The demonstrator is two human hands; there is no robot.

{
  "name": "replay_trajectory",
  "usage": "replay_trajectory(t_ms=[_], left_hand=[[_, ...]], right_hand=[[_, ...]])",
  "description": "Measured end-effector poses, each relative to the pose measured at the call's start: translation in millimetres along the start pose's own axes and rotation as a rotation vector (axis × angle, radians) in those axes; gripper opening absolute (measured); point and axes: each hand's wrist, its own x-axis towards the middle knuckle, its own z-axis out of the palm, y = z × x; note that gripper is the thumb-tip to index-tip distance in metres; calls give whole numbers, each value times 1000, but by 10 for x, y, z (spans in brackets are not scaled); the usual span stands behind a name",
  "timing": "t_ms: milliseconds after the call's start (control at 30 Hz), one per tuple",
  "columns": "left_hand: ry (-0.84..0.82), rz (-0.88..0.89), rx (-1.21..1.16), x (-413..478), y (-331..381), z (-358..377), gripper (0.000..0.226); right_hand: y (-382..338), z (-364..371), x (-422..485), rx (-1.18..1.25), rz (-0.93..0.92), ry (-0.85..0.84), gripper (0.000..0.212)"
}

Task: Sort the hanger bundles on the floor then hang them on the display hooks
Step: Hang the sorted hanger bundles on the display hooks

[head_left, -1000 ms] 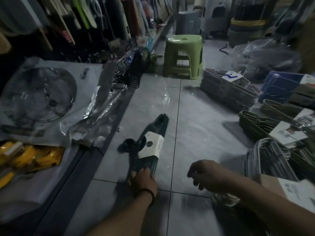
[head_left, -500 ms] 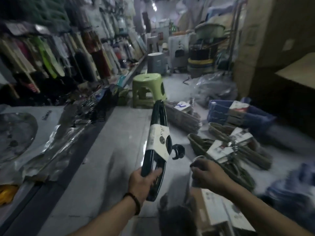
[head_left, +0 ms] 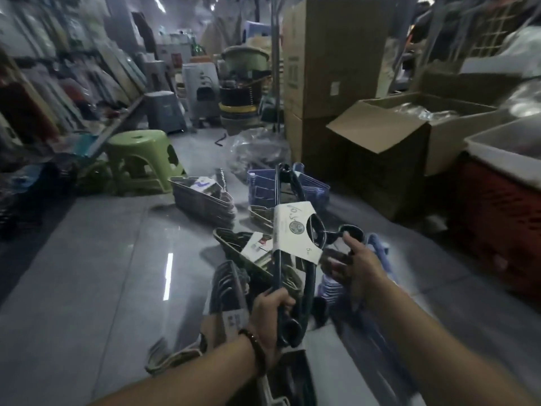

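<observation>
Above floor (head_left: 117, 273), left fingers (head_left: 285, 295) curl round hanger bundle (head_left: 294, 230); right fingers (head_left: 349, 241) at hook (head_left: 358, 230), unclear.

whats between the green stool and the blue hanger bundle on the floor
A grey hanger bundle with a white label lies on the floor between the green stool and the blue hanger bundle, shown in the head view.

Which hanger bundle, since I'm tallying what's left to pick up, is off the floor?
The dark bundle with the white band, gripped in the left hand; the others lie on the floor.
</observation>
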Motion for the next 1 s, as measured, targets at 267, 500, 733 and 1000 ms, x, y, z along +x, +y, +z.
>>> replay_trajectory(t_ms=[267,500,733,1000], left_hand=[[369,17,265,100,-1189,566,33],[556,-125,425,89,-1578,510,57],[544,-289,542,303,-1664,209,56],[501,-355,477,490,-1522,81,42]], right_hand=[[260,-480,162,-52,-16,145,32],[929,-568,318,-235,118,2,27],[1378,-695,167,-546,425,-22,38],[1777,-500,79,-714,606,-171,35]])
